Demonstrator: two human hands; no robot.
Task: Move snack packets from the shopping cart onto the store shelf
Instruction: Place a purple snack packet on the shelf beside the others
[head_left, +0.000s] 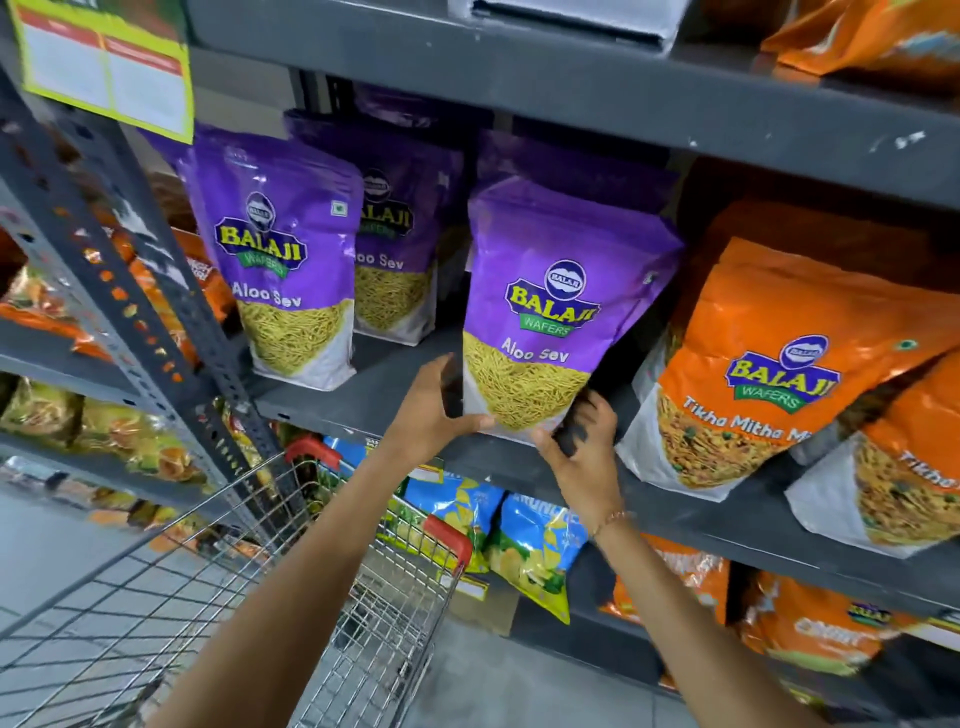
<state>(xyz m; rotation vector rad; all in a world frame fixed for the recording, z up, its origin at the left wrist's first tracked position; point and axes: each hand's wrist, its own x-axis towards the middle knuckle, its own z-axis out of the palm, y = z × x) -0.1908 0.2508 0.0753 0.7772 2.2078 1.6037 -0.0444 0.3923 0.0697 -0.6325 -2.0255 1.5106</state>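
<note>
On the grey store shelf (405, 364) stands a purple Aloo Sev packet (550, 312), above our wire shopping cart (208, 597). We grip its bottom corners: left hand (431, 415) fingers curled round one, right hand (582, 447) fingers round the other.
</note>
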